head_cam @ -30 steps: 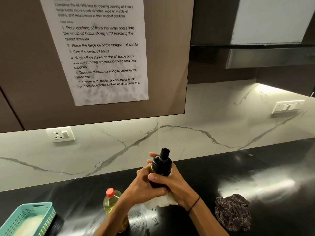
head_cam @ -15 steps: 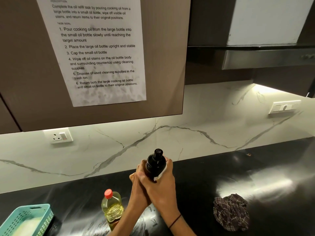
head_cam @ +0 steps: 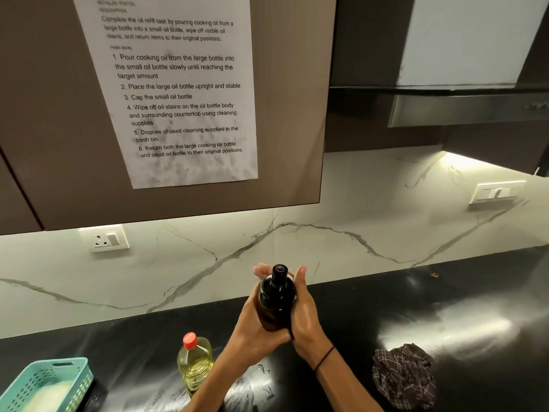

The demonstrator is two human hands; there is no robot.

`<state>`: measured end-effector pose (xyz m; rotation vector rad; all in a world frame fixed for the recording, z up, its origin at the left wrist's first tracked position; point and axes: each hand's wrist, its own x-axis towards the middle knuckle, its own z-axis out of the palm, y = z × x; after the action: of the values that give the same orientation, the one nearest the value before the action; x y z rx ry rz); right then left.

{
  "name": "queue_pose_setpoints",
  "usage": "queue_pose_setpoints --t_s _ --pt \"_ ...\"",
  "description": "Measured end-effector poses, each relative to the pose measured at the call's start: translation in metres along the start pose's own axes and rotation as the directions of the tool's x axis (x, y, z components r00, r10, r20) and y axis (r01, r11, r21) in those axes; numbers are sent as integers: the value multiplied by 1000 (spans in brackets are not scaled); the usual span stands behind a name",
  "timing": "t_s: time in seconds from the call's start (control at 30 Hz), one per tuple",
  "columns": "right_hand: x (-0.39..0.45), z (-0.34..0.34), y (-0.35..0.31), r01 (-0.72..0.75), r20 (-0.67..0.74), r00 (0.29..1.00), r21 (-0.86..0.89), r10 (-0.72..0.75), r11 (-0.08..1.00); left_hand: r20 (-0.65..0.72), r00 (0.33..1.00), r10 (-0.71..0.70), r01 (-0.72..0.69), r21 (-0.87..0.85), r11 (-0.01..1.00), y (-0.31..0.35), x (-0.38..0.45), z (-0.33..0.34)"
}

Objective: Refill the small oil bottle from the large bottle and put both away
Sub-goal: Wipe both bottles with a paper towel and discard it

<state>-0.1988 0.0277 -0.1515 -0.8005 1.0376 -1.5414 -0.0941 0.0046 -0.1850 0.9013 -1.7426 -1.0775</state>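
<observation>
Small oil bottle (head_cam: pixel 277 295), dark and capped in black, is held upright above the black table (head_cam: pixel 445 307), just in front of the marble backsplash (head_cam: pixel 341 233). It is clasped from both sides: the left hand (head_cam: pixel 255 319) is curled round its lower body, and the right hand (head_cam: pixel 306 310) is pressed along its other flank, with the fingertips reaching up past the cap. Each grip is thus closed on the bottle; whether a cloth lies between palm and glass cannot be told. A dark band is worn on the right wrist.

At 7 o'clock from the hands, the large bottle (head_cam: pixel 194 362) stands upright on the table, part filled with yellow oil and closed by a red cap, well apart from the small one. Further out at 8 o'clock, a teal basket (head_cam: pixel 74 379) is seen at the table's edge. At 4 o'clock a crumpled checked cloth (head_cam: pixel 404 376) lies on the table. At 11 o'clock, a printed sheet (head_cam: pixel 178 93) is fixed to the brown cabinet door (head_cam: pixel 291 114) overhead.
</observation>
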Motion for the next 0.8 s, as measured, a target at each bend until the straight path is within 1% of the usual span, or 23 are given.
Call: queue_pose_setpoints --t_s 0.03,0.07,0.1,0.13,0.17,0.2,0.27,0.33,0.4,0.53,0.63,0.7,0.77,0.8 --pt "-1 -1 2 -30 28 999 -4 30 1000 -2 1000 -21 21 -59 998 0 -2 3" --pt "-2 -1 5 -34 21 999 5 34 999 -12 999 -52 50 -133 990 1 -5 4" --pt "-3 -2 8 -23 -24 999 8 23 1000 -23 996 -80 74 -206 976 4 -9 6" --pt "-6 -3 11 -14 -29 999 1 15 1000 -28 994 -109 98 -263 960 3 -12 7" --pt "-11 -4 12 -7 20 1000 -9 8 1000 -41 991 -129 111 -310 944 3 -15 8" --pt "-14 -4 13 -13 36 999 -21 13 1000 -63 987 -148 118 -335 935 3 -16 8" --pt "-19 -8 18 -26 6 1000 8 26 1000 -91 985 -147 105 -361 926 6 -19 8" --pt "-25 -5 19 7 -4 1000 55 -6 998 -108 981 -159 104 -395 913 9 -20 11" --pt "-25 -4 20 25 1 1000 68 -25 997 -163 966 -200 110 -438 892 12 -20 13" --pt "-29 6 26 51 -44 998 79 -48 996 -302 934 -193 66 -385 921 19 -19 19" --pt "-38 18 31 107 -156 983 37 -100 994 -384 917 -108 -4 -281 960 24 -17 24" --pt "-42 23 32 128 -189 975 40 -118 991 -404 913 -62 -34 -227 973 25 -18 26" --pt "-45 25 27 81 -224 973 124 -51 989 -417 909 -25 -58 -187 981 26 -17 24" --pt "-44 24 26 26 -219 976 193 17 981 -421 907 -11 -65 -167 984 26 -17 23"
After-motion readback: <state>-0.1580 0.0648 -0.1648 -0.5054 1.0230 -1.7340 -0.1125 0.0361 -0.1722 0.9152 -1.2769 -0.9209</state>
